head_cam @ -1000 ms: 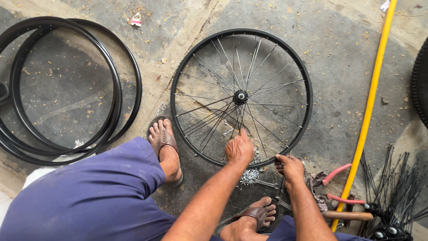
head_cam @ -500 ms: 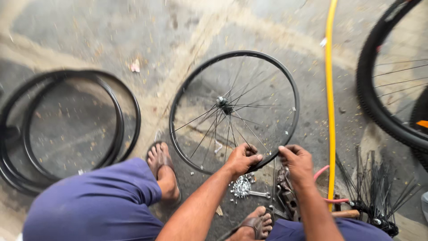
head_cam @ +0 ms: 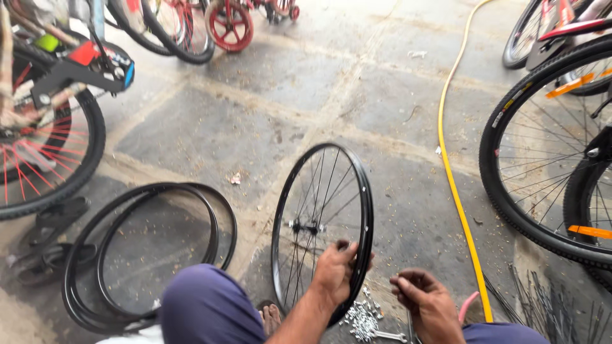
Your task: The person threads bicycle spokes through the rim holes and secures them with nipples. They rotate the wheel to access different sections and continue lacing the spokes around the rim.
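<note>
A black spoked bicycle rim (head_cam: 363,191) stands upright on the concrete floor in front of me. My left hand (head_cam: 336,271) grips its lower right edge and holds it on its side. Just right of it, my right hand (head_cam: 428,302) hovers with fingers curled together; whether something small sits in them I cannot tell. A small heap of silver spoke nipples (head_cam: 362,318) lies on the floor between the two hands. My knee in blue-purple trousers (head_cam: 204,306) fills the lower middle.
Black rims or tyres (head_cam: 102,255) lie flat at left. A yellow hose (head_cam: 456,191) runs up the floor. Bicycles stand at right (head_cam: 542,185) and upper left (head_cam: 51,127). Loose spokes (head_cam: 542,306) lie at lower right, a pink-handled tool (head_cam: 468,306) beside the hose.
The rim has been raised from lying flat to standing on its edge, with my left hand on it. My view has tilted up, showing parked bicycles around.
</note>
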Demonstrator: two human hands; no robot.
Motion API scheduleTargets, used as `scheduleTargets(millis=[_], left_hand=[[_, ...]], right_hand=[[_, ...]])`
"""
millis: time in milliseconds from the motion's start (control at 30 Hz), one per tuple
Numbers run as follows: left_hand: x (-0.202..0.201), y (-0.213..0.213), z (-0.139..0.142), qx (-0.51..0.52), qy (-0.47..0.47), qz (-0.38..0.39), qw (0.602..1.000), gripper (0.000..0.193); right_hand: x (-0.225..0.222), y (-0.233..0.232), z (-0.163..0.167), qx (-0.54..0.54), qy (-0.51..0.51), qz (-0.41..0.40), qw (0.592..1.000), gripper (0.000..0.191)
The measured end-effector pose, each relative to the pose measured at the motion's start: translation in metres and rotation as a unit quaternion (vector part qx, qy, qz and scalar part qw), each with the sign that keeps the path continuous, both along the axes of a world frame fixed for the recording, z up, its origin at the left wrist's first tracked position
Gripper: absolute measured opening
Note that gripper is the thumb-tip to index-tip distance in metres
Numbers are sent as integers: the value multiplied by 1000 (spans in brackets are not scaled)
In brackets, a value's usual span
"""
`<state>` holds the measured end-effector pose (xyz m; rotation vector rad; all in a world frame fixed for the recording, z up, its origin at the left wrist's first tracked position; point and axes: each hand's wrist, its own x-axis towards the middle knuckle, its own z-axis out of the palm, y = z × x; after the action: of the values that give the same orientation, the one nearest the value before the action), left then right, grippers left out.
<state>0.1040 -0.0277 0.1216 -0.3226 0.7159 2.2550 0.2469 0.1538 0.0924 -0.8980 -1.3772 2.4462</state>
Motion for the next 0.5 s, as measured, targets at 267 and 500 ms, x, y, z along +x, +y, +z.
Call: scheduleTargets(millis=[267, 500], left_hand=[[19, -50, -2, 10, -34, -30, 999, 18], [19, -79, 10, 71, -22, -42, 996, 17]], right_hand=[[15, -31, -11, -38, -38, -7, 999, 19], [-2, -75, 11, -65, -1, 6, 998, 12]])
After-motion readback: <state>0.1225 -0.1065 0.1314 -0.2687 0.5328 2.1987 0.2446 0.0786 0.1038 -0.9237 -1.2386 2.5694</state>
